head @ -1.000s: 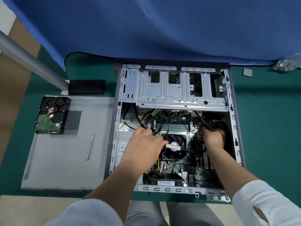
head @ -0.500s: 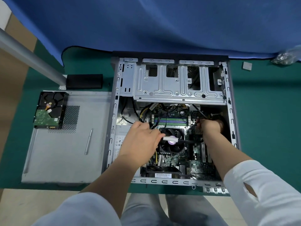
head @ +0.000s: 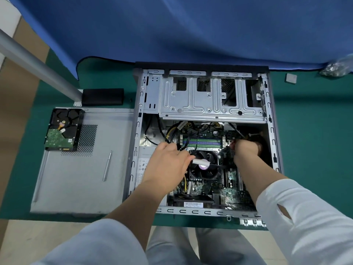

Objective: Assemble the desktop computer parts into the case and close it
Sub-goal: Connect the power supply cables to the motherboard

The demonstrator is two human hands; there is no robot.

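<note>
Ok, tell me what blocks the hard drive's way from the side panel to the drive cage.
Nothing visible: the black hard drive lies on the grey side panel; the silver drive cage is uncovered.

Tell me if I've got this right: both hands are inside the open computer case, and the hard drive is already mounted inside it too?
Not quite. Both hands, left and right, are inside the open case, but the head view shows the hard drive lying outside, on the side panel.
</note>
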